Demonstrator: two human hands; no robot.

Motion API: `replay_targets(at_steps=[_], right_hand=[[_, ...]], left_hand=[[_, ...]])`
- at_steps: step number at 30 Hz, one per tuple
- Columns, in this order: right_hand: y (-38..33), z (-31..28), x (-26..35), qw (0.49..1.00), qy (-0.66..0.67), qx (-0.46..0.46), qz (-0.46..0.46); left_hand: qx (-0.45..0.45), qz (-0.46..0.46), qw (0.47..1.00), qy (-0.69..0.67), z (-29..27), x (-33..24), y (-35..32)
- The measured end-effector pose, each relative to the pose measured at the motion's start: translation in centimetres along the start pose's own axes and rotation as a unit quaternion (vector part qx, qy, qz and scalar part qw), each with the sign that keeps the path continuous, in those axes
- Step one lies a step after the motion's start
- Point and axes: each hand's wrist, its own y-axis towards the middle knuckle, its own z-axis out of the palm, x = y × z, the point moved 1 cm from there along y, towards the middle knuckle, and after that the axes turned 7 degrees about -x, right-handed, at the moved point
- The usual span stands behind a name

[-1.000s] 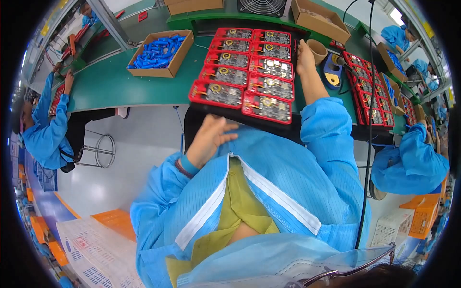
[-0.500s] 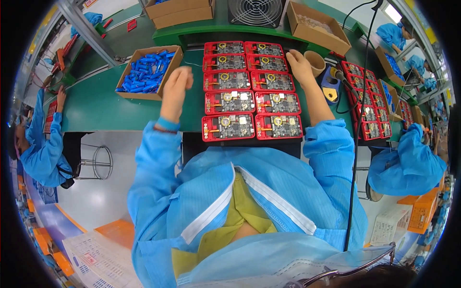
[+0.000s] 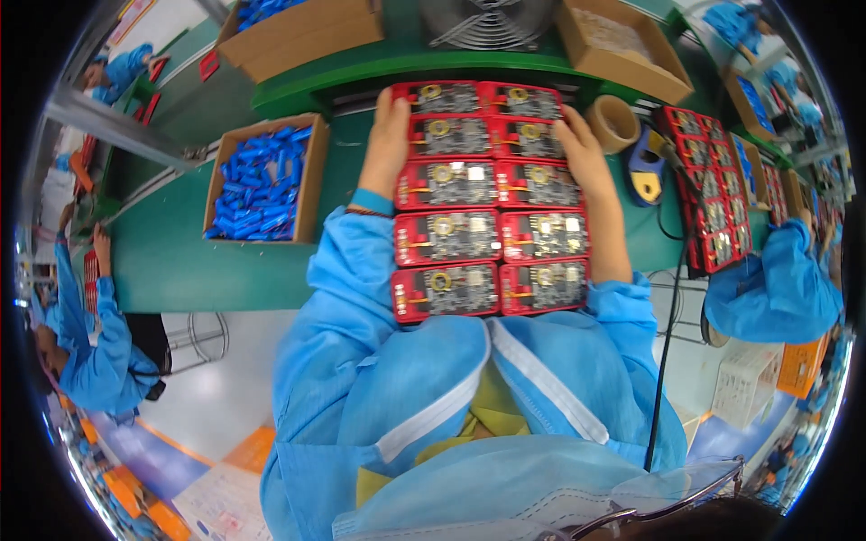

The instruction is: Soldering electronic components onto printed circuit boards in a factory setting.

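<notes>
Two columns of red plastic cases (image 3: 447,241), each with a bare circuit board and a yellow ring-shaped coil inside, lie side by side in a block in front of me. My left hand (image 3: 386,149) presses along the block's upper left side, fingers at the far corner. On the opposite side my right hand (image 3: 585,155) lies against the upper right cases, its fingertips at their edge. Between them both hands clasp the block. Its near end reaches the table's front edge, close to my jacket. The undersides of the fingers are hidden.
Left of the block stands a cardboard box of blue cylindrical cells (image 3: 262,185). To the right are a tape roll (image 3: 613,123), a blue-and-yellow soldering iron stand (image 3: 646,171) and another block of red cases (image 3: 708,194). A green shelf (image 3: 415,76) carries a fan (image 3: 487,20) and boxes. Co-workers sit on both sides.
Both hands have come in against the sides of the case block; the left was raised apart from it before. My view has shifted, so the table appears lower and closer.
</notes>
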Motion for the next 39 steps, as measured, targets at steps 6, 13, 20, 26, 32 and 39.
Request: replay_targets(at_steps=[6,13,20,26,32,39], right_hand=[[-0.3,-0.4,-0.1,0.999,-0.003,0.026,0.02],[4.2,0.0,2.3,0.959,-0.259,0.015,-0.115],[3.2,1.2,2.2,0.936,-0.295,0.086,-0.173],[1.3,-1.0,4.9,0.92,-0.265,0.143,-0.252],[-1.8,-3.2,8.3,0.909,-0.259,0.15,-0.289],[-7.2,0.7,14.2,0.903,-0.21,0.205,-0.313]], left_hand=[[0.003,0.047,0.998,0.035,0.3,1.3,0.2],[-0.008,0.159,0.97,0.182,-0.4,0.6,0.9],[-0.08,0.262,0.896,0.349,-2.7,-2.9,-1.1],[-0.07,0.342,0.573,0.742,-6.3,-3.7,-1.8],[0.05,0.369,0.642,0.671,-6.7,-6.1,-2.0],[0.209,0.448,0.738,0.459,0.5,-12.8,-10.3]])
